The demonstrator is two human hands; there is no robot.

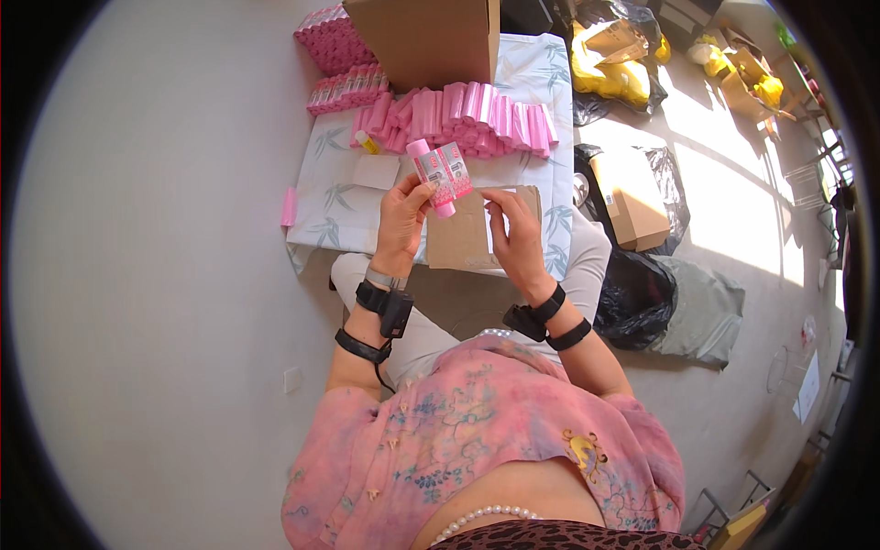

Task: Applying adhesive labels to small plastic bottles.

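Note:
My left hand (403, 220) grips a pink roll (445, 210) with a pink and silver printed label (444, 172) lying against it, thumb pressed on the label's near side. The roll's pink ends stick out above and below the label. Just to the right, my right hand (515, 231) hovers over a flat piece of brown cardboard (458, 234), its index finger reaching toward the label. Its thumb and index finger are apart, and I see nothing between them. A white sheet edge shows beside those fingers on the cardboard.
Behind my hands, a heap of plain pink rolls (458, 115) spans the leaf-patterned tablecloth (321, 220). Labelled rolls (346, 89) are stacked at the far left beside a large cardboard box (426, 41). A yellow glue stick (367, 142) and a small pale card stack (376, 171) lie nearby.

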